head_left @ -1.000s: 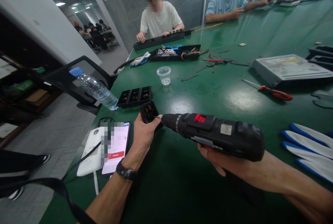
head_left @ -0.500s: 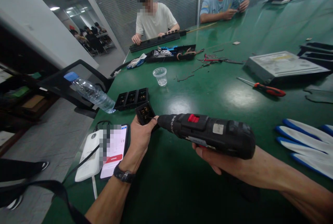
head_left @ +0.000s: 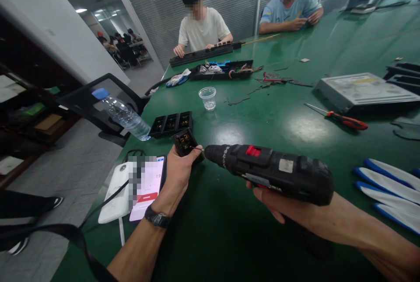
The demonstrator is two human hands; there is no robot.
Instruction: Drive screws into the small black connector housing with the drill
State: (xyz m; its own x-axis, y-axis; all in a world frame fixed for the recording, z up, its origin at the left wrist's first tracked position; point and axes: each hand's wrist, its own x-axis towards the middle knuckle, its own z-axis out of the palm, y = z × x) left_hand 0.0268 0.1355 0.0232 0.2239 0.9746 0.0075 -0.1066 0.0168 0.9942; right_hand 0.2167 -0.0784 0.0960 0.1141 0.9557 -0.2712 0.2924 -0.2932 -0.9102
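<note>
Black box shifted slightly left, open-faced, gold-coloured fittings inside

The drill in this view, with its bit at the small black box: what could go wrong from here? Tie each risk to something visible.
1. The left hand has its thumb right by the bit, so a slip might nick it.
2. The black box shows no clamp, only that hand's grip, so it might twist if the bit catches.
3. The bottle stands near the edge of the table, so a knock could tip it off.
</note>
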